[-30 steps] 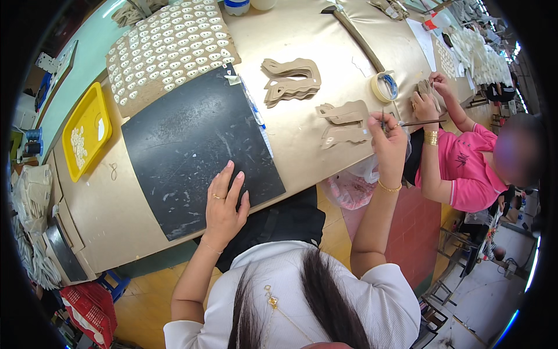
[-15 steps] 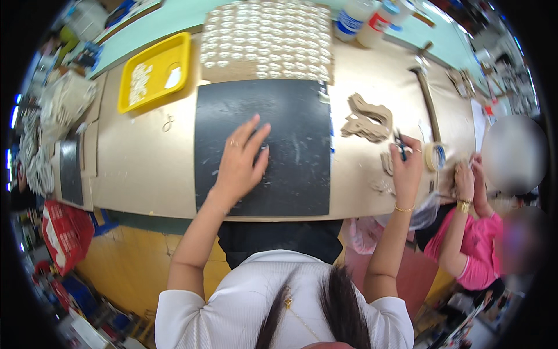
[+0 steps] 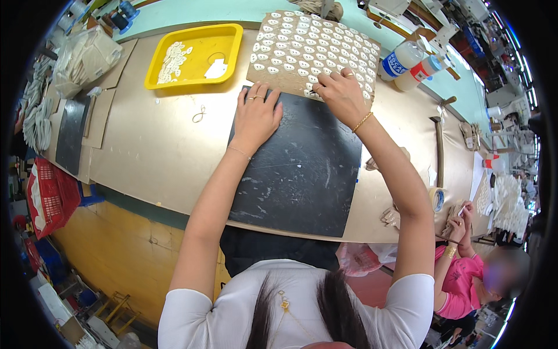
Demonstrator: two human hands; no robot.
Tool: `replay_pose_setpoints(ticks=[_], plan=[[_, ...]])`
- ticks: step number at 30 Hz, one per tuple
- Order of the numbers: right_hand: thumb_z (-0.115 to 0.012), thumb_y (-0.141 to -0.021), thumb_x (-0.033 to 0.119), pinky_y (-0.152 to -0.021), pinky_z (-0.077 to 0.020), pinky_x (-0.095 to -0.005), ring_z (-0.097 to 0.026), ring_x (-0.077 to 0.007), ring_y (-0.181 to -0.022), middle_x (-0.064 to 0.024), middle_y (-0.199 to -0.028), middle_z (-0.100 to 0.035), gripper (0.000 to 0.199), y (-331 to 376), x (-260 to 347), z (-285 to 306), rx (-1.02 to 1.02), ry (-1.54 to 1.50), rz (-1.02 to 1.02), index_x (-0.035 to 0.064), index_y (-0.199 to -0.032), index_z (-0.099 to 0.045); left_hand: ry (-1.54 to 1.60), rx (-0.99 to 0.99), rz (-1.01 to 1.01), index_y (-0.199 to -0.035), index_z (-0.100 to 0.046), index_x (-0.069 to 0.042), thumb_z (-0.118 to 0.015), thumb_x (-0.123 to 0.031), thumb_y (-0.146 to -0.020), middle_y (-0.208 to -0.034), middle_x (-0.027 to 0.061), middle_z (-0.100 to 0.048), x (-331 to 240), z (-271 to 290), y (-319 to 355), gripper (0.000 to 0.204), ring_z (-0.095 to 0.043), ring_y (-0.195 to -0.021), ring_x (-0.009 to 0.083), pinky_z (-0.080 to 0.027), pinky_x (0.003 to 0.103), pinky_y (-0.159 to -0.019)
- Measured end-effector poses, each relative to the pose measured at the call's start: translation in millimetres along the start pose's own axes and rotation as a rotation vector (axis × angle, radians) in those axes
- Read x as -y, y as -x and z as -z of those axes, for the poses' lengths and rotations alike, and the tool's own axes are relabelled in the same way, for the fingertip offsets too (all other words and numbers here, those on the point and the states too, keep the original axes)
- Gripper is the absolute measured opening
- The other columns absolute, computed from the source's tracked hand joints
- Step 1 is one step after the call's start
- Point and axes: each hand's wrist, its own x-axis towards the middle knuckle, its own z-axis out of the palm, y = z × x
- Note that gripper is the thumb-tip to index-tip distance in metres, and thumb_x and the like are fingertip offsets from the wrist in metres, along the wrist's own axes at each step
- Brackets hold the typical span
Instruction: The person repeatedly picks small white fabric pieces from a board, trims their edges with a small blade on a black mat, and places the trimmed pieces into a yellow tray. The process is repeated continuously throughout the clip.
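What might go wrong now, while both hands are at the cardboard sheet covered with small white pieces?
The right hand presses on the brown cardboard sheet of small white pieces, so it may brush loose pieces out of their rows. The left hand rests flat on the black rectangular mat, which could slide on the table. Two plastic bottles lie close to the sheet and might roll.

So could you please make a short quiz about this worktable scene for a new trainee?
1. True or false: the left hand lies flat on the black mat.
2. What does the right hand touch?
A. the yellow tray
B. the cardboard sheet of small white pieces
C. the hammer
3. Fill in: the two plastic bottles lie to the ____ of the cardboard sheet.

Key: 1 true; 2 B; 3 right.
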Motion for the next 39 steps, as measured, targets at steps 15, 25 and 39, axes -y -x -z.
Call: replay_pose_setpoints(ticks=[15,25,39], plan=[[-0.069,-0.084,0.013,-0.078,-0.0553,-0.0417,-0.070,-0.0269,-0.091,-0.0074,-0.094,-0.068,0.009,-25,-1,-2,0.334,-0.252,-0.103,0.0073,-0.087,-0.075,0.032,0.017,0.064,-0.119,-0.068,-0.012,-0.063,-0.033,-0.091,-0.116,0.0126,-0.065,0,-3,-9,0.035,-0.056,-0.122,0.0272,-0.034,0.049,-0.108],[-0.082,-0.081,0.023,-0.077,-0.0554,-0.0346,-0.072,-0.0211,-0.081,-0.0114,-0.094,-0.077,0.030,17,-9,19,0.148,-0.973,-0.732,0.0042,-0.103,-0.078,0.029,0.057,0.067,-0.121,-0.061,-0.008,-0.061,-0.033,-0.094,-0.119,0.0117,-0.062,-4,-2,-10,0.038,-0.053,-0.125,0.0256,-0.033,0.047,-0.110],[-0.075,-0.084,0.016,-0.075,-0.0549,-0.0425,-0.069,-0.0365,-0.080,-0.0193,-0.089,-0.071,0.020,132,150,137,0.344,-0.806,-1.093,-0.0037,-0.089,-0.073,0.527,-0.025,-0.095,-0.113,-0.067,-0.008,-0.069,-0.003,-0.083,-0.130,0.0163,-0.056,-50,42,47,0.031,-0.053,-0.121,0.0378,-0.044,0.047,-0.102]])
